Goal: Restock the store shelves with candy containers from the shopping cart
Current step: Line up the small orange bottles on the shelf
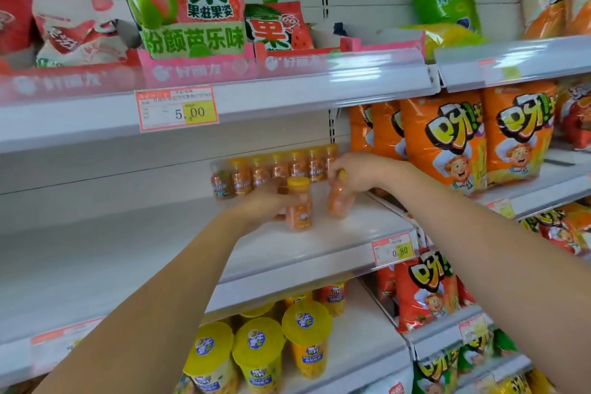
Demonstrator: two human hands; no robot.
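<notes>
Both my arms reach onto the white middle shelf [319, 240]. My left hand [265, 205] grips a small orange candy bottle with a yellow cap [299, 205], which stands upright on the shelf. My right hand [358, 174] holds a second orange candy bottle [339, 201] by its top, and this one is tilted, its base near the shelf. Behind them, a row of several similar orange bottles [275, 171] lines the back of the shelf. The shopping cart is out of view.
The upper shelf carries pink and green snack bags [185, 0] above a price tag [177, 109]. Orange snack bags [447, 141] fill the bay to the right. Yellow-lidded tubs [256, 349] stand on the shelf below. The left of the middle shelf is bare white.
</notes>
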